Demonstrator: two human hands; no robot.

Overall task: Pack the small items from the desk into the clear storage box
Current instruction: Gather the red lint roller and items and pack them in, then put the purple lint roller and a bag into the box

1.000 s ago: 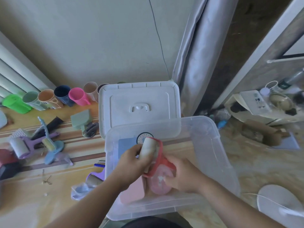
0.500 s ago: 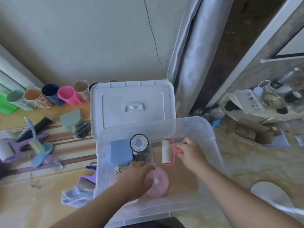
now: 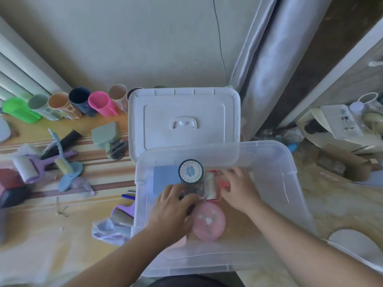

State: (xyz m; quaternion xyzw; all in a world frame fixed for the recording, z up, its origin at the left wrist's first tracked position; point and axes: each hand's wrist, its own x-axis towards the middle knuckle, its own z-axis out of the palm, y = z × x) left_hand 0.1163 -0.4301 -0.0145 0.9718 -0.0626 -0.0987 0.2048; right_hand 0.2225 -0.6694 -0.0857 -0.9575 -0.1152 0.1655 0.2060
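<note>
A pale wall [image 3: 128,38] fills the top of my view, with a thin dark cord [image 3: 220,42] running down it. To its right hangs a silvery grey curtain [image 3: 267,65], gathered into long folds. Past the curtain, on the far right, a cluttered cream shelf [image 3: 323,133] holds a white flat gadget [image 3: 339,121] and a round dish [image 3: 373,119]. Below it an open cardboard box [image 3: 342,162] lies on the marbled beige floor [image 3: 331,199]. White slats [image 3: 18,71] slant down the far left edge.

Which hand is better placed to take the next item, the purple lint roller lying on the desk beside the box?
The left hand: the purple lint roller lies just outside the clear box's left wall, while the right hand is at the red roller.
</note>
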